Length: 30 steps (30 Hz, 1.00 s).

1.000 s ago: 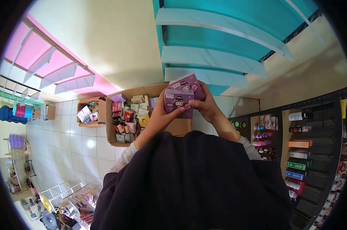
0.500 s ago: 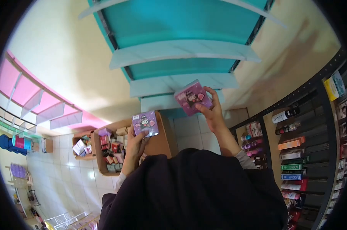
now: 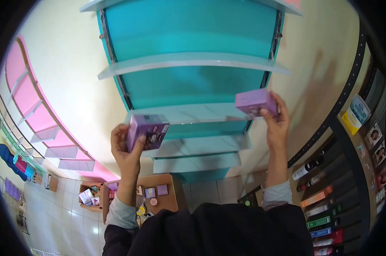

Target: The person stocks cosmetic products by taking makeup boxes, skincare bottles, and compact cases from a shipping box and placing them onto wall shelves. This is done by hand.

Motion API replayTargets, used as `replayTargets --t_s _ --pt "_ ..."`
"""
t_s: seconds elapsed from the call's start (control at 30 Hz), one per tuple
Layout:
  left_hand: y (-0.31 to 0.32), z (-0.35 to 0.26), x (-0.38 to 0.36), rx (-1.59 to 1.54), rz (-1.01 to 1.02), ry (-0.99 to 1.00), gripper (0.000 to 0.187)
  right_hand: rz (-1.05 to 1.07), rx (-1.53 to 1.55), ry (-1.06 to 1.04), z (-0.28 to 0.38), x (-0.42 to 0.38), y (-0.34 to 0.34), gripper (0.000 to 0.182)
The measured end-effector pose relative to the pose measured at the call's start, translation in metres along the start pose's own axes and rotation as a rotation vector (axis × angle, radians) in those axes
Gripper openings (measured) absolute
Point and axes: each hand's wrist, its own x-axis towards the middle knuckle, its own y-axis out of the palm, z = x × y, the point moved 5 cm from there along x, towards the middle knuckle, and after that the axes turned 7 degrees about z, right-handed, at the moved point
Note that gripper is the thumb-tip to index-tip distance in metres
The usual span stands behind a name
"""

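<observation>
Shelving is the step in hand: the left hand (image 3: 125, 147) grips a purple box (image 3: 147, 130) at centre left, while the right hand (image 3: 277, 121) clamps a second purple box (image 3: 256, 102) at centre right, both beside the white shelf (image 3: 193, 113) of the teal unit (image 3: 188, 34). Next, each box needs levelling onto that shelf.

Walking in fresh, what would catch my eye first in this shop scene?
Two purple boxes held up high: the left hand grips one purple box, the right hand another purple box, both raised at the pale shelves of a bright teal shelf unit. Low on the floor sits a cardboard carton of small packages.
</observation>
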Motion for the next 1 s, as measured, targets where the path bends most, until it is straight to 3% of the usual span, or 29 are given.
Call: replayTargets --t_s 0.03,0.07,0.27,0.4,0.5,0.63,0.73,0.8,0.83,0.9,1.0 --pt "0.012 -0.027 0.017 0.169 0.033 0.216 0.035 0.012 -0.037 -0.07 0.013 0.015 0.0 0.046" --pt "0.02 -0.046 0.031 0.244 0.029 0.291 0.032 0.024 -0.074 -0.137 0.027 0.035 0.0 0.045" --pt "0.09 -0.091 0.144 0.357 0.19 0.527 0.029 0.25 -0.549 -0.318 0.058 0.142 0.042 0.034" --pt "0.127 -0.059 0.207 0.412 0.278 0.429 0.033 0.381 -0.677 -0.283 0.009 0.186 0.068 0.035" --pt "0.139 -0.03 0.228 0.415 0.358 0.287 0.034 0.451 -0.642 -0.124 -0.013 0.197 0.076 0.037" --pt "0.14 0.001 0.242 0.398 0.432 0.143 0.034 0.461 -0.613 -0.115 -0.031 0.201 0.077 0.038" --pt "0.141 0.004 0.243 0.369 0.503 0.079 0.051 0.427 -0.608 -0.125 -0.036 0.202 0.074 0.051" --pt "0.136 0.008 0.245 0.419 0.411 0.228 0.066 0.321 -0.623 -0.176 -0.032 0.197 0.069 0.065" --pt "0.133 0.009 0.245 0.441 0.362 0.303 0.075 0.354 -0.558 -0.078 -0.033 0.194 0.066 0.071" --pt "0.13 0.001 0.23 0.518 0.415 0.164 0.081 0.415 -0.427 0.12 -0.036 0.189 0.055 0.082" --pt "0.123 0.015 0.235 0.506 0.538 -0.014 0.088 0.527 -0.422 0.211 -0.052 0.193 0.05 0.082"
